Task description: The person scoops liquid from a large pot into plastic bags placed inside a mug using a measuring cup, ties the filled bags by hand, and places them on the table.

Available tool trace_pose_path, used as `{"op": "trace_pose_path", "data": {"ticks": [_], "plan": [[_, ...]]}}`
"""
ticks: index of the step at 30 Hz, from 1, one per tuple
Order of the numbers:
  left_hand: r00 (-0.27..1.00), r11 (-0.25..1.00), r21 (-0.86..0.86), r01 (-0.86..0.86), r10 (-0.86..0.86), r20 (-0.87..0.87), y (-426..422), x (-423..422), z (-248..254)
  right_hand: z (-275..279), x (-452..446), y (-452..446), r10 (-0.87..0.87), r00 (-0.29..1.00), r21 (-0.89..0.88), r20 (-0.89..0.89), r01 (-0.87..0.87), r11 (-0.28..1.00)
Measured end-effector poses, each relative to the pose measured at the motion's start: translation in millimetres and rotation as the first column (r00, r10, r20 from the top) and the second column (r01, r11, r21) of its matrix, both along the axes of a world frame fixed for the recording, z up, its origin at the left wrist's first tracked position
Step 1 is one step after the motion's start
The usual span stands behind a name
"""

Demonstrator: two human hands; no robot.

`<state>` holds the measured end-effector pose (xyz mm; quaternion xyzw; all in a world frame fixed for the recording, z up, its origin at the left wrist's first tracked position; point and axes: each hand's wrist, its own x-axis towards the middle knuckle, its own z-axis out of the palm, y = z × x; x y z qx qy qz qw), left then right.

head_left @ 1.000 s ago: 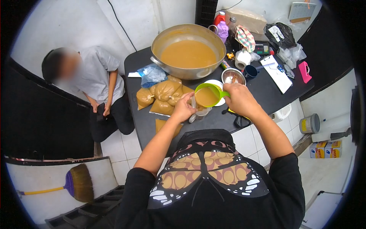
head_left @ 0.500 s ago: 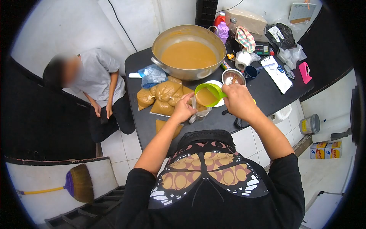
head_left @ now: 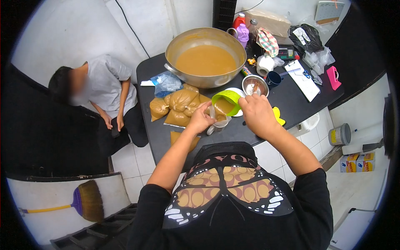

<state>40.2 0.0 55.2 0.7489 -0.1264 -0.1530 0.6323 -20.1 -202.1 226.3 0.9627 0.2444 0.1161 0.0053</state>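
My right hand [head_left: 259, 116] grips a lime-green dipper [head_left: 230, 96], tilted to the left with brown sauce [head_left: 223, 107] in it. Its lip is over the mouth of a clear plastic bag [head_left: 212, 112], which my left hand [head_left: 201, 121] pinches by the edge. The bag sits in a clear plastic container [head_left: 220, 125] on the table. How much sauce is in the bag is hard to make out. Tied bags of brown sauce [head_left: 182, 100] lie left of my left hand, and a flat sauce bag [head_left: 185, 139] is near the front edge.
A large metal pot [head_left: 175, 66] of sauce stands at the back of the black table [head_left: 308, 112]. To the right are a steel bowl [head_left: 262, 85], dark mug [head_left: 273, 78], tissue roll [head_left: 265, 64] and clipboard [head_left: 301, 81]. A seated person [head_left: 110, 83] is at the left.
My right hand has turned, tipping the dipper further toward the bag. My left hand stays in place. The seated person's head has shifted slightly.
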Motion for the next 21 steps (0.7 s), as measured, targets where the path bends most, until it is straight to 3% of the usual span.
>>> {"op": "trace_pose_path", "data": {"ticks": [11,14,21], "plan": [[0.99,0.993,-0.108,-0.047,0.032,-0.138,4,-2,8,-10,-8,2,0.04,0.992,-0.042,0.118,-0.035,0.998],[0.988,0.991,-0.127,-0.046,0.027,-0.15,5,-2,9,-13,-10,4,0.084,0.979,0.064,0.187,-0.097,0.993],[0.994,0.99,-0.129,-0.051,0.038,-0.105,4,-1,3,-10,-15,3,0.093,0.979,-0.072,0.182,-0.081,0.994]]}}
